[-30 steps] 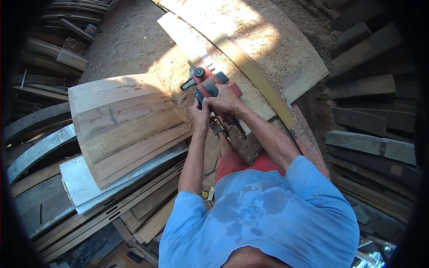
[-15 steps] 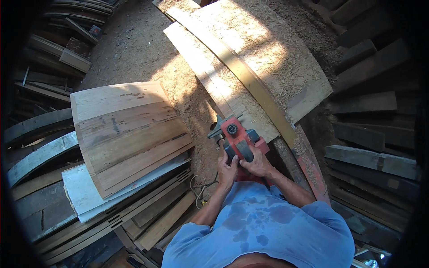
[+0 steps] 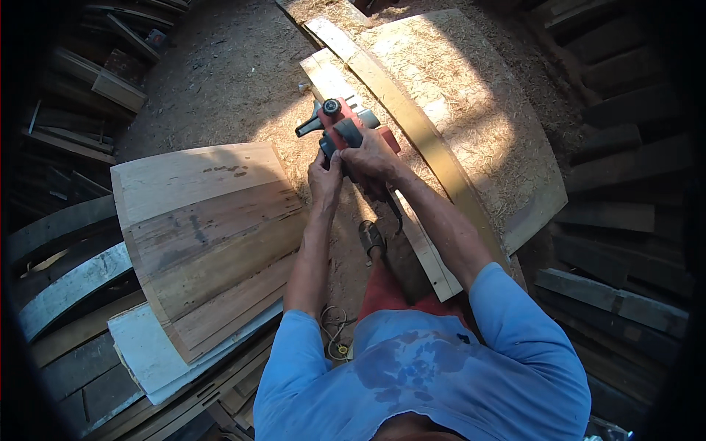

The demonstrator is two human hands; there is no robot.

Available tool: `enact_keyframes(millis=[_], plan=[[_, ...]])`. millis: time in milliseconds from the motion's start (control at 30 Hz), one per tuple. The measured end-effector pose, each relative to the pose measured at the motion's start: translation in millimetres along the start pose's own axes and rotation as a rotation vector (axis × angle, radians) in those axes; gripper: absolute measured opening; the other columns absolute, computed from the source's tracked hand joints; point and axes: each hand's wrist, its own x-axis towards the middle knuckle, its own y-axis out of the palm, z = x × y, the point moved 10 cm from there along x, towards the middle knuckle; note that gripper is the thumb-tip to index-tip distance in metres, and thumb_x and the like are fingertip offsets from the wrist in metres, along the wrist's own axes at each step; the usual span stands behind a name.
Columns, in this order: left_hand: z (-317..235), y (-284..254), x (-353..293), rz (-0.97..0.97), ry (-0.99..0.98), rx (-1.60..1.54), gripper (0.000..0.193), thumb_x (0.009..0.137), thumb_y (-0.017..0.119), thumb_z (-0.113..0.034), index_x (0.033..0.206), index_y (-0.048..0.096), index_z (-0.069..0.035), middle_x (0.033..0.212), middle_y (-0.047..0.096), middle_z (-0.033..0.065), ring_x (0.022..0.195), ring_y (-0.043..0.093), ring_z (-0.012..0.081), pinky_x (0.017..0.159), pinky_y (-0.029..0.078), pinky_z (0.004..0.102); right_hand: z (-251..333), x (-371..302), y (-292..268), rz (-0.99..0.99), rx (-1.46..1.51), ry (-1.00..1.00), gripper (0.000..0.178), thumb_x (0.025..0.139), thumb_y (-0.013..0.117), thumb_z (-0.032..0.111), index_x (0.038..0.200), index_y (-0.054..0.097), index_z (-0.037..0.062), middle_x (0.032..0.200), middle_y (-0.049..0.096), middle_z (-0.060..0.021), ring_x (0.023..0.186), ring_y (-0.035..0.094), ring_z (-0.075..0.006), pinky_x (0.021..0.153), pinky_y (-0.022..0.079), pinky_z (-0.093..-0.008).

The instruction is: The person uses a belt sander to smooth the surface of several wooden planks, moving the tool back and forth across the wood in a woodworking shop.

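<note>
Two bare hands gripping a red and black planer over a pale board

Seen from above, a person in a blue shirt (image 3: 419, 367) and red shorts (image 3: 382, 290) leans in from the bottom of the frame, both forearms stretched upward. The planer (image 3: 349, 134) is just above the centre, with a round dark knob (image 3: 332, 106) on top and a grey spout (image 3: 312, 124) pointing left. The right hand (image 3: 375, 156) is closed around its dark handle; the left hand (image 3: 325, 178) is closed on its left side, some fingers hidden from view. Pale wood shows just above the planer, and a pale board (image 3: 431, 257) slants from below it toward the person's legs. Whether the planer's underside touches wood cannot be told.

To the right, a long yellowish beam (image 3: 423, 136) curves from the top of the frame down toward the lower right. Beyond it, a wide sheet (image 3: 531, 213) is scattered with wood shavings (image 3: 471, 95), part of it in bright sunlight.

At left, a panel of joined planks (image 3: 213, 235) rests above a white board (image 3: 151, 353). A shoe (image 3: 371, 237) shows near the centre, and a looped cord (image 3: 336, 321) lies below it to the left.
</note>
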Motion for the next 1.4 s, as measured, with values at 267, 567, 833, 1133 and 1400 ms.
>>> enact_keyframes(millis=[267,567,833,1133,1400], plan=[[-14,-11,26,0.001,-0.003,0.085,0.037,0.110,0.068,-0.034,0.132,0.075,-0.006,0.101,0.080,0.0063,0.086,0.068,0.0126,0.079,0.057,0.0339,4,33,7,0.046,-0.033,0.038,0.044,0.092,0.075,0.015,0.132,0.066,-0.0003,0.087,0.074,-0.0121,0.072,0.072,-0.0189,0.064,0.060,-0.0352],[23,36,-196,0.012,-0.067,0.442,0.044,0.109,0.068,-0.026,0.145,0.066,-0.001,0.117,0.078,0.0153,0.103,0.071,0.0174,0.087,0.057,0.0338,-69,-179,-16,0.011,-0.118,0.130,0.053,0.089,0.082,0.024,0.130,0.065,-0.0057,0.119,0.076,-0.0236,0.110,0.076,-0.0317,0.097,0.060,-0.0418],[26,87,-410,0.037,-0.193,0.347,0.067,0.102,0.075,-0.021,0.162,0.050,-0.005,0.109,0.065,0.0200,0.100,0.065,0.0305,0.091,0.054,0.0404,-153,-383,-28,-0.035,-0.118,0.134,0.044,0.090,0.078,0.017,0.128,0.067,-0.0008,0.109,0.077,-0.0173,0.104,0.075,-0.0279,0.097,0.058,-0.0420],[37,58,-321,-0.043,-0.183,0.320,0.052,0.106,0.074,-0.027,0.152,0.062,-0.006,0.110,0.063,0.0143,0.105,0.065,0.0258,0.091,0.054,0.0374,-110,-290,-20,-0.038,-0.168,0.124,0.044,0.089,0.081,0.019,0.125,0.067,-0.0034,0.107,0.077,-0.0202,0.099,0.076,-0.0304,0.091,0.060,-0.0424],[29,20,-116,0.001,-0.166,0.099,0.048,0.107,0.071,-0.028,0.149,0.065,-0.005,0.111,0.063,0.0144,0.106,0.066,0.0271,0.092,0.055,0.0386,-46,-95,-7,-0.025,-0.085,0.109,0.050,0.091,0.081,0.025,0.126,0.064,-0.0064,0.113,0.076,-0.0250,0.101,0.077,-0.0325,0.087,0.061,-0.0434]])
